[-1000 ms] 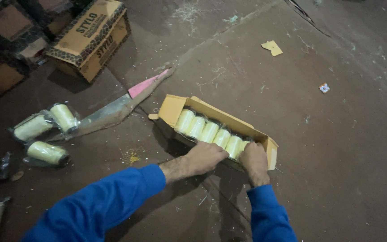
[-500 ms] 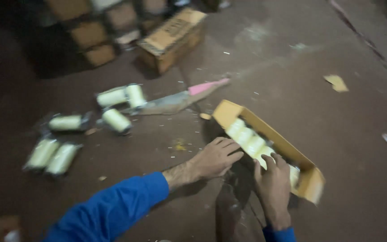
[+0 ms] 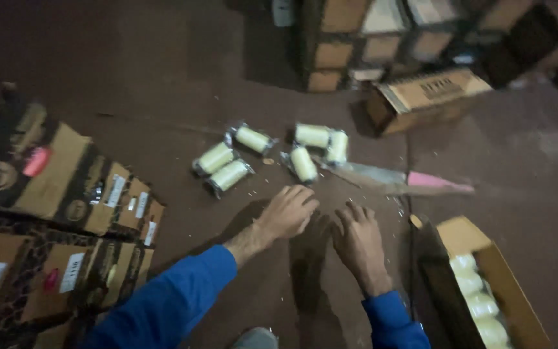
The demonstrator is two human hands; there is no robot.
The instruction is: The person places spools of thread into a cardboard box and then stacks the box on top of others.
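My left hand [image 3: 289, 212] and my right hand [image 3: 358, 242] hover side by side over the dark floor, fingers spread, holding nothing. Just beyond them lie several pale yellow spools wrapped in clear plastic [image 3: 304, 163], scattered in a loose group; the nearest one is a little past my left fingertips. An open cardboard box [image 3: 510, 298] with a row of the same pale spools [image 3: 475, 294] inside stands at the lower right, beside my right forearm. Both sleeves are blue.
A long knife with a pink handle [image 3: 414, 180] lies on the floor past my right hand. Printed cardboard cartons [image 3: 53, 187] are stacked at the left. A closed brown carton [image 3: 424, 98] and stacked boxes [image 3: 382, 39] fill the far side.
The view has swung left, so the open box now sits at the lower right. Both hands have left the box and moved over the floor toward the scattered spools.
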